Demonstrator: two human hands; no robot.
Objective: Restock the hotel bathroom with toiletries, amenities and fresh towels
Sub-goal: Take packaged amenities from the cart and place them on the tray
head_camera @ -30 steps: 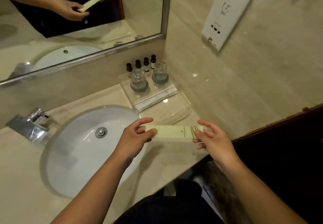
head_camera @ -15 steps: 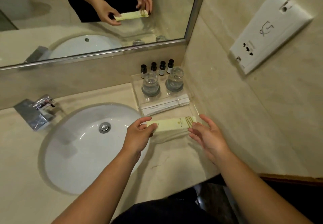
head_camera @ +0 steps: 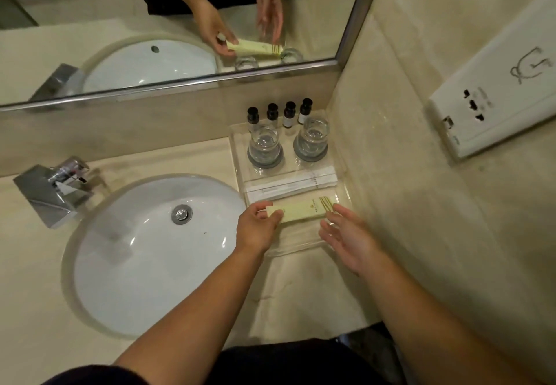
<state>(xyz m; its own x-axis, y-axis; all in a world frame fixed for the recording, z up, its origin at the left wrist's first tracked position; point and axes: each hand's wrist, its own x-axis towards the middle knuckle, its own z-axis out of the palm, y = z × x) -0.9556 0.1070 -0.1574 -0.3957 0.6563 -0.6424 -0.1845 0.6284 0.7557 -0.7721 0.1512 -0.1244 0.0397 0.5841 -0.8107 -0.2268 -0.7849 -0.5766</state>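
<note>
A long pale-yellow amenity box (head_camera: 304, 210) lies crosswise over the front part of the clear acrylic tray (head_camera: 346, 192) in the counter's right corner. My left hand (head_camera: 257, 226) pinches the box's left end between thumb and fingers. My right hand (head_camera: 346, 235) hovers by the box's right end with fingers spread and straight, a fingertip close to the box. On the tray stand several small dark-capped bottles (head_camera: 281, 115), two upturned glasses (head_camera: 264, 147) on grey coasters, and two flat white packets (head_camera: 288, 186).
A white oval basin (head_camera: 135, 252) with a chrome drain sits left of the tray, and a chrome tap (head_camera: 54, 192) stands at its left. The mirror (head_camera: 180, 23) runs along the back wall. A white socket panel (head_camera: 496, 108) hangs on the right wall.
The box has moved forward from in front of the counter down onto the tray. My right hand has let go of its right end and opened.
</note>
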